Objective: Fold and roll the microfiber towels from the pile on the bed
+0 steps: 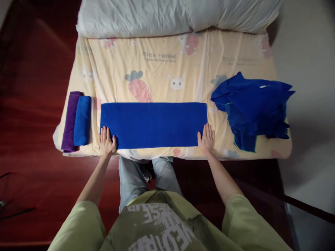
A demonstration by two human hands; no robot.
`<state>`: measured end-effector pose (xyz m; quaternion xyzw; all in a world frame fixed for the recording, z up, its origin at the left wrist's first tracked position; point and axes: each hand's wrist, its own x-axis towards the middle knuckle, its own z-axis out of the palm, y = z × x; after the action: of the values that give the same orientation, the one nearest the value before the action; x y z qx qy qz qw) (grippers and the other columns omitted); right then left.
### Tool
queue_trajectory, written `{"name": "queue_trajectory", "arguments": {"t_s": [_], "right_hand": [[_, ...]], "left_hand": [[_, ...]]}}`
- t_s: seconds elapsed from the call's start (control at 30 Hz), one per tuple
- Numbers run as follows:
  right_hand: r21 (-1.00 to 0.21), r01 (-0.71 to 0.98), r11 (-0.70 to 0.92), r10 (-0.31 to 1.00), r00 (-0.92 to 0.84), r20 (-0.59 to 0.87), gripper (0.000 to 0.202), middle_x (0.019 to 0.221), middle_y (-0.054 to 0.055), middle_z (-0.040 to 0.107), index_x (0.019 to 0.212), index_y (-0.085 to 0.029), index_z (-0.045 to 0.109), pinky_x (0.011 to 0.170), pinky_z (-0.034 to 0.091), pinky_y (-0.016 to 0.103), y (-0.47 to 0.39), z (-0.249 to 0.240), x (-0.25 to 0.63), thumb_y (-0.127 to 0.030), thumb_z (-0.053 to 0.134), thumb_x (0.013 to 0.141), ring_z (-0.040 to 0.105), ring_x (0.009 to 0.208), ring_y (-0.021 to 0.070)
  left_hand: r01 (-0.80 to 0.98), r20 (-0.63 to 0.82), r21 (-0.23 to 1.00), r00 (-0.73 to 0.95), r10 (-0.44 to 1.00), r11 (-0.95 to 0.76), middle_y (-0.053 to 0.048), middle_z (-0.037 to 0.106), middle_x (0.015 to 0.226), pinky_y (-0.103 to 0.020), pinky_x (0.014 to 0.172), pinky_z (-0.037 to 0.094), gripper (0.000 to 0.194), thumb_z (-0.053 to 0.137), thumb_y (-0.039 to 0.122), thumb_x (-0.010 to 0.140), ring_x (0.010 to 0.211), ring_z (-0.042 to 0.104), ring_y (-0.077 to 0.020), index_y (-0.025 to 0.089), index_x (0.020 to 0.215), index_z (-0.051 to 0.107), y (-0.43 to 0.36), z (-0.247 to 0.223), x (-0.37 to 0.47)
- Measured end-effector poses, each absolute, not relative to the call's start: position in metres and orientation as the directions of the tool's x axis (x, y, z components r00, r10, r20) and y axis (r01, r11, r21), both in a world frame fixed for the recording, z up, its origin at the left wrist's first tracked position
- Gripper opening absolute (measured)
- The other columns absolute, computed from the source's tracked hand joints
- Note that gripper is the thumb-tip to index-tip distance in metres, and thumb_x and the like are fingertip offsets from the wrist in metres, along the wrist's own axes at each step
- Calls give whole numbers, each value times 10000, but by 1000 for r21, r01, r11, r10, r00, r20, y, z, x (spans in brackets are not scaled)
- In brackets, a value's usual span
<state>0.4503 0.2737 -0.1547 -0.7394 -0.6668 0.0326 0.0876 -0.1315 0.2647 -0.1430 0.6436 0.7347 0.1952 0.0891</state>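
Left hand [106, 141]: laid flat, palm down, over the near left corner of the cloth; fingers extended, thumb turned inward, gripping nothing as far as we can see.
Right hand [206, 139]: set likewise at the near right corner, across the short edge; flat and unclenched, with no pinch visible.
Blue cloth [154, 125]: a long strip between and beneath our hands, near the front of the bed; its top looks smooth, its far edge almost straight. We cannot tell how many layers lie in it.
Smoothing, our judgement of the step: we press evenly with both palms and draw outward toward the short ends, so that tension runs along the strip without skewing it.
Corners: both near ones are hidden by our hands; we would lift one palm at a time to check that they lie square.
Soft bed [162, 76]: its ruffled cover may pass creases upward, so light pressure serves better than heavy.
Left of the strip: a purple bundle [70, 122] and a blue bundle [82, 120], side by side, rolled or folded.
Right of the strip: a loose blue heap [258, 108], well apart from the bundles.
Far side: pale bedding [157, 17].
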Motion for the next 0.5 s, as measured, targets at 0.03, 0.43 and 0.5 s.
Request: {"name": "queue_trajectory", "arguments": {"t_s": [0.03, 0.43, 0.5], "right_hand": [[-182, 978, -99, 992, 112, 64, 683, 1722, 158, 229, 1656, -56, 202, 1315, 151, 530, 275, -154, 450, -412, 236, 1074, 158, 1618, 248], [-918, 311, -247, 846, 530, -48, 652, 1480, 214, 589, 1504, -135, 502, 1107, 493, 481, 138, -118, 307, -544, 444, 1000, 599, 1348, 291], [-946, 33, -324, 817, 513, -262, 640, 1250, 198, 730, 1434, -128, 568, 942, 579, 457, 89, -126, 267, -559, 486, 968, 727, 1093, 289]], "left_hand": [[908, 124, 408, -158, 980, 95, -157, 242, 1716, -512, 1322, 118, 686, 364, 447, 1035, 1611, 169, -298, 94, 1623, 323, 265, -142, -131], [829, 301, 554, -279, 912, 71, -201, 298, 1680, -531, 1276, 287, 538, 444, 298, 1003, 1574, 281, -304, 120, 1510, 443, 171, -106, -77], [827, 210, 560, -190, 959, 41, -188, 397, 1631, -533, 1237, 367, 478, 461, 263, 979, 1525, 378, -312, 145, 1437, 527, 118, -113, -46]]}}
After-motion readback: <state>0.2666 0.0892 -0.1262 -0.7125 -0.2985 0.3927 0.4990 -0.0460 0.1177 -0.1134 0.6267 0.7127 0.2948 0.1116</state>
